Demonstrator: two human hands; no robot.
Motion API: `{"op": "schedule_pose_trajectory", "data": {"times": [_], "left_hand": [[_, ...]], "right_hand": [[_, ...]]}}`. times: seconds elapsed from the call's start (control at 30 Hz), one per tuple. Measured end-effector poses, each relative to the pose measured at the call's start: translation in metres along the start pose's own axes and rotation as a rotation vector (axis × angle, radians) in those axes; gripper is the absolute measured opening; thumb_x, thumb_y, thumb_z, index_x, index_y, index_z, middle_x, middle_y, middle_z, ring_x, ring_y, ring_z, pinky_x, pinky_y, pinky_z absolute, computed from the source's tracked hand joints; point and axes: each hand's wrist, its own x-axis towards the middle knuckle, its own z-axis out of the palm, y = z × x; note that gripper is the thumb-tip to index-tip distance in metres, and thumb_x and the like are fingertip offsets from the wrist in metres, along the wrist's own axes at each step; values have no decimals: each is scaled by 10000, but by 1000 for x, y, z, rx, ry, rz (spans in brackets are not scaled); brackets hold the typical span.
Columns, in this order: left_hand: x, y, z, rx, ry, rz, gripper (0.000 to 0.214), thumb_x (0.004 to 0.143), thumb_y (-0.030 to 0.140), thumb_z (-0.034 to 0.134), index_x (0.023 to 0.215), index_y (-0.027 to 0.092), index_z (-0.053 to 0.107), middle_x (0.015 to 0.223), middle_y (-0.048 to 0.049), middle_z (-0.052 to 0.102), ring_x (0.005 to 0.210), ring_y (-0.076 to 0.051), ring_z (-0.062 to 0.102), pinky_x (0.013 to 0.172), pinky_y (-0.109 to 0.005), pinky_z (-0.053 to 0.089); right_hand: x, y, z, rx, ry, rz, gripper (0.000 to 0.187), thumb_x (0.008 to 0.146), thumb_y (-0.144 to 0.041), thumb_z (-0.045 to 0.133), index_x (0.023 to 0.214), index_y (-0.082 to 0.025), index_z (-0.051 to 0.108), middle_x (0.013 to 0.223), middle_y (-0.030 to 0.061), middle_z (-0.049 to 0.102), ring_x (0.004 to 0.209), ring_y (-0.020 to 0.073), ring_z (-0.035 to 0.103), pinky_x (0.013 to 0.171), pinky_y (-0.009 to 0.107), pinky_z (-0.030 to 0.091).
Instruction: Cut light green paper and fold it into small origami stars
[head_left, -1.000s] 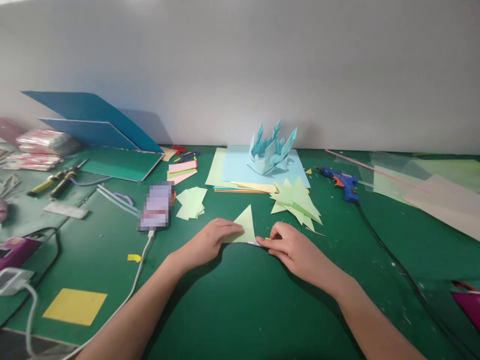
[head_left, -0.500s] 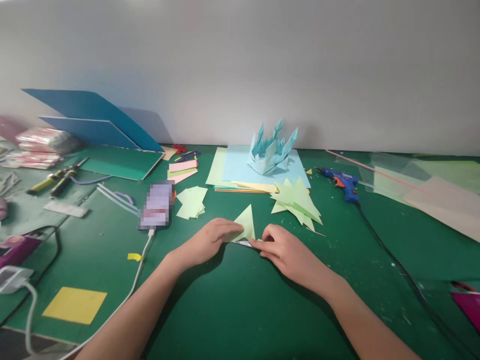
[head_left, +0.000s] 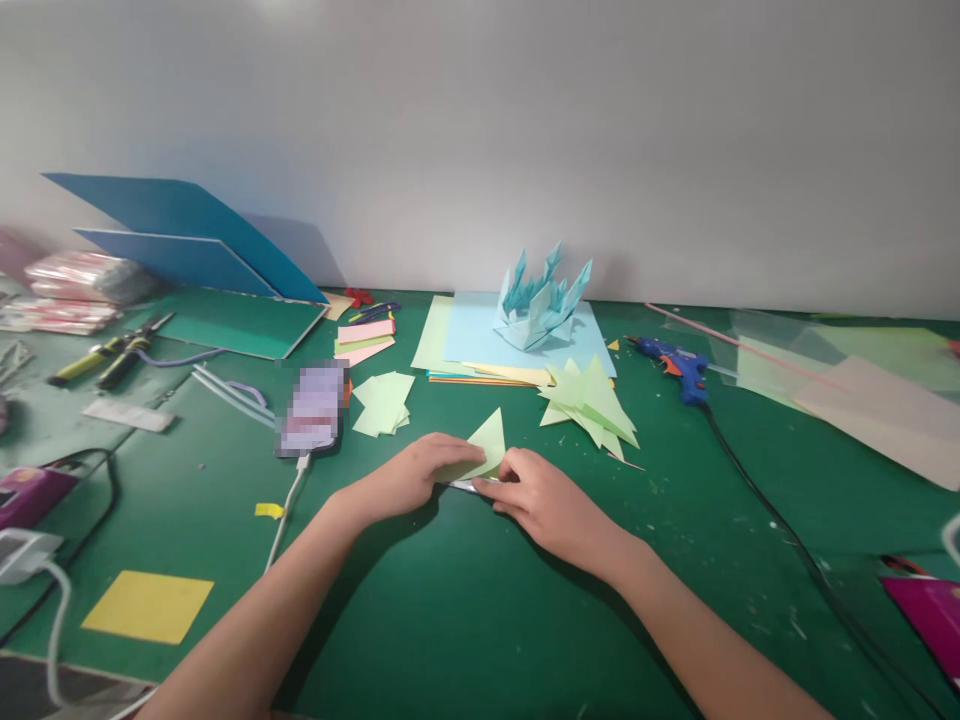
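Observation:
A folded piece of light green paper [head_left: 491, 440] lies on the table between my hands, one pointed corner up and away from me. My left hand [head_left: 416, 472] rests on its left part, fingers stretched out flat. At its lower right, my right hand [head_left: 544, 505] has curled fingers closed on the near edge, with the index finger along that edge. A thin whitish strip shows under the edge between the hands; what it is I cannot tell. Beyond my right hand sits a pile of folded light green paper triangles [head_left: 589, 400].
Behind stands a blue folded-paper model [head_left: 536, 310] on stacked coloured sheets [head_left: 429, 340]. At left are a phone [head_left: 311, 410] with a white cable, small green papers [head_left: 384, 403] and a yellow sheet [head_left: 148, 607]. A blue glue gun [head_left: 679, 365] with black cord lies at right.
My right hand has slid left along the paper's near edge, closer to my left hand. My left hand has stayed nearly in place on the paper.

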Motion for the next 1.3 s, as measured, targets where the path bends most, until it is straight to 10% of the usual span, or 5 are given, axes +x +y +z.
{"op": "schedule_pose_trajectory", "data": {"times": [0.5, 0.73, 0.87, 1.03, 1.3], "left_hand": [[9, 0, -14, -112, -121, -70, 452, 767, 71, 486, 1193, 180, 591, 1246, -98, 604, 1145, -230, 533, 978, -385, 411], [14, -1, -17, -223, -101, -168, 349, 892, 171, 375, 1159, 212, 595, 1245, -59, 603, 1139, -184, 539, 986, -356, 406], [14, 0, -9, -201, 17, -167, 296, 864, 250, 486, 1138, 209, 589, 1257, -88, 546, 1012, -201, 575, 860, -362, 482], [12, 9, 10, -24, 144, -246, 711, 678, 349, 744, 1308, 230, 437, 1318, -124, 443, 1119, -281, 496, 935, -458, 433], [16, 14, 17, 241, 185, -215, 521, 750, 16, 535, 1242, 179, 488, 1141, -101, 600, 1072, -264, 527, 946, -452, 436]], "right_hand": [[14, -14, 16, -47, -28, -115, 274, 907, -190, 509, 1133, -238, 656, 842, 73, 534, 759, 191, 471, 636, 290, 383], [-8, 6, -25, 216, -205, -2, 359, 868, -92, 519, 1101, -316, 674, 939, 50, 565, 897, 183, 534, 756, 299, 446], [-23, 27, -46, 289, -74, 229, 325, 908, -210, 458, 1166, -320, 621, 970, 37, 551, 796, 160, 562, 713, 299, 480], [-23, 40, -39, 85, 136, 439, 315, 914, -277, 425, 1179, -254, 594, 930, 54, 579, 786, 199, 582, 649, 327, 480], [-18, 36, -27, -17, 191, 410, 197, 827, -201, 529, 996, -243, 620, 896, 48, 636, 749, 203, 611, 568, 287, 447]]}}
